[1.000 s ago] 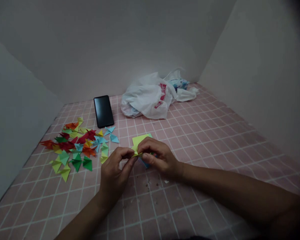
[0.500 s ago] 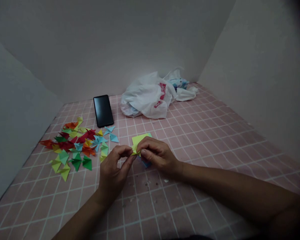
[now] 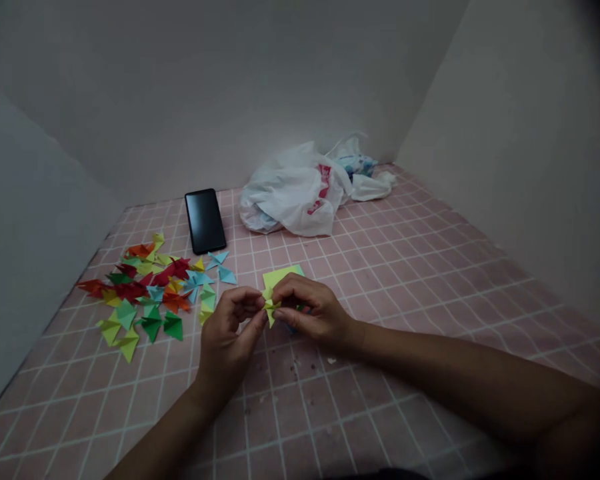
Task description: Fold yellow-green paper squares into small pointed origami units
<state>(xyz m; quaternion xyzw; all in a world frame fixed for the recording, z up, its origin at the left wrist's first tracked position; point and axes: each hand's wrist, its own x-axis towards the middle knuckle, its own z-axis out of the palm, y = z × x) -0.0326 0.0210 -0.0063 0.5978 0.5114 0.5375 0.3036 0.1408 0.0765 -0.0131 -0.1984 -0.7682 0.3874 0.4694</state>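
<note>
Low over the pink tiled surface (image 3: 405, 267), my left hand (image 3: 227, 340) and my right hand (image 3: 310, 310) pinch the same small folded yellow-green paper piece (image 3: 269, 308) between their fingertips. A flat yellow-green paper sheet (image 3: 281, 275) lies just behind my hands. Something blue (image 3: 291, 328) shows under my right hand, mostly hidden. A scatter of several folded paper triangles (image 3: 150, 287) in red, orange, green, yellow and blue lies to the left.
A black phone (image 3: 205, 220) lies face up behind the paper pieces. A crumpled white plastic bag (image 3: 300, 190) sits at the back, near the corner. Grey walls (image 3: 520, 133) close the surface in at the left, back and right.
The small folded piece has turned between my fingertips, and its point now hangs downward. My hands stay in nearly the same place.
</note>
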